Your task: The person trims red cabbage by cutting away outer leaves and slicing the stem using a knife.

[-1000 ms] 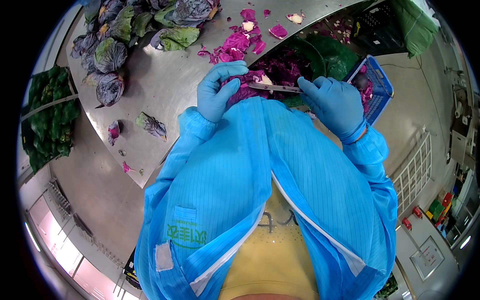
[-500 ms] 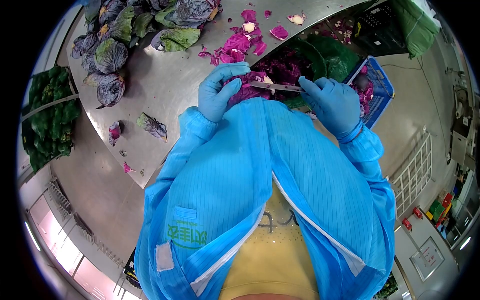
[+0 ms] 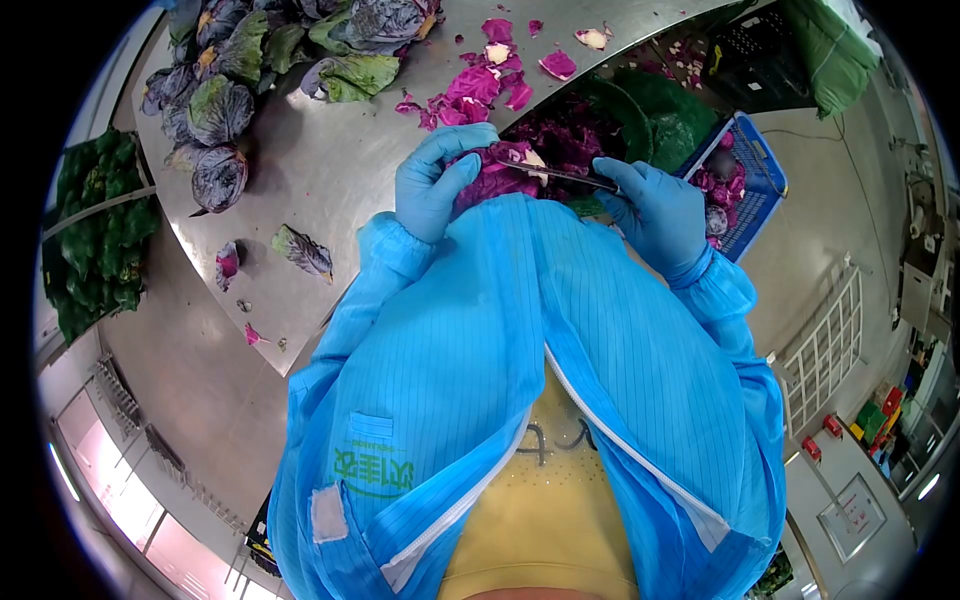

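Note:
In a blue glove, my left hand [image 3: 435, 185] is closed round a red cabbage [image 3: 495, 182] close to my chest, at the table's near edge. The cabbage is purple, with a pale cut patch at its right side. My right hand [image 3: 655, 210], also gloved, grips a knife [image 3: 560, 174] whose thin blade points left. The blade's tip lies against the pale part of the cabbage; part of the handle is hidden in my fingers. Below and beyond the knife, purple leaf trimmings [image 3: 565, 140] fill a green-rimmed container.
Untrimmed cabbages [image 3: 220, 112] are heaped at the table's far left. Torn leaves [image 3: 475, 85] lie on the metal table [image 3: 350, 130]. A blue crate [image 3: 765, 190] with cabbages stands right, a green sack [image 3: 830, 60] behind it. Green net bags [image 3: 105, 230] stand left.
My right hand has shifted slightly left, and the knife has turned so its blade shows nearly edge-on. The left hand and cabbage have hardly moved. More of the blue crate shows.

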{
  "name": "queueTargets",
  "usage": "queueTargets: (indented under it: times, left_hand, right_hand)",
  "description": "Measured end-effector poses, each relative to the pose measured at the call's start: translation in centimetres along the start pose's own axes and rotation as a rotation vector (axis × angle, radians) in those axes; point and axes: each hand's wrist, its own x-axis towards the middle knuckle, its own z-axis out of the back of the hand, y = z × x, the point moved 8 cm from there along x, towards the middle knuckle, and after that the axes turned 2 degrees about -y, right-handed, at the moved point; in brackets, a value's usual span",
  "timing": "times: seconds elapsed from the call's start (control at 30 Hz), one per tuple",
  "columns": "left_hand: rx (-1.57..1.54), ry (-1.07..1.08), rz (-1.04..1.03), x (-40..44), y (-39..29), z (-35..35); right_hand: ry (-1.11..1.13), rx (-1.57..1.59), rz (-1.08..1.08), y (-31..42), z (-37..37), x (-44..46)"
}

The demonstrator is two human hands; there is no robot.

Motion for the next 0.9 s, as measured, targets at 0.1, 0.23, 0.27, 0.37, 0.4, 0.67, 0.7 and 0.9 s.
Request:
queueTargets:
  times: [0.1,0.23,0.27,0.37,0.4,0.67,0.7,0.9]
  left_hand:
    - [0.000,-0.004,-0.010,0.0,-0.1,0.0]
    - [0.068,0.034,-0.042,0.0,-0.2,-0.1]
    - [0.068,0.033,-0.042,-0.1,-0.3,-0.1]
    - [0.062,0.027,-0.021,-0.2,-0.2,-0.2]
    - [0.039,0.017,-0.006,-0.1,0.0,-0.2]
    - [0.072,0.025,-0.002,-0.1,-0.5,-0.7]
    - [0.110,0.043,-0.039,0.0,-0.5,-0.7]
    - [0.116,0.026,-0.031,-0.4,-0.5,-0.4]
  right_hand:
    - [-0.014,0.044,-0.032,-0.3,-0.1,-0.1]
    - [0.003,0.092,-0.038,-0.3,-0.2,-0.3]
    - [-0.077,0.215,-0.131,-1.0,0.6,-0.2]
    - [-0.197,0.272,-0.189,-1.1,1.4,0.6]
    - [-0.199,0.386,-0.190,-0.5,1.0,1.1]
    - [-0.086,0.546,-0.073,3.2,-1.9,5.6]
    - [-0.038,0.508,-0.083,3.3,-2.2,5.9]
    - [-0.017,0.379,-0.029,4.2,-2.1,6.6]
